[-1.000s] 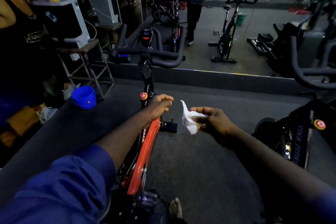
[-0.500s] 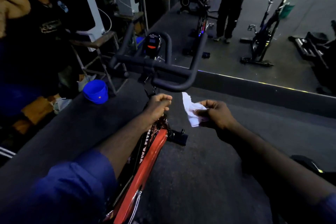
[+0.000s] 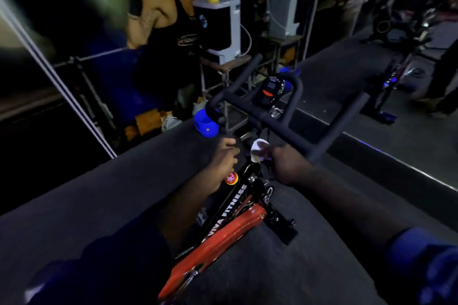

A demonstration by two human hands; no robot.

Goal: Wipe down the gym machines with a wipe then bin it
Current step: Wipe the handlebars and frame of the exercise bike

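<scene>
Our right hand [image 3: 285, 166] pinches a crumpled white wipe [image 3: 259, 150] at the stem of the red-and-black exercise bike [image 3: 223, 238], left hand [image 3: 224, 156] curled beside it, grip unclear; we fear the thin wipe could snag on fittings and tear.

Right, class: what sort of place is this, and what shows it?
Probably a gym: a spin bike lettered VIVA FITNESS, its handlebars with a console, and more machines in the wall mirror.
</scene>
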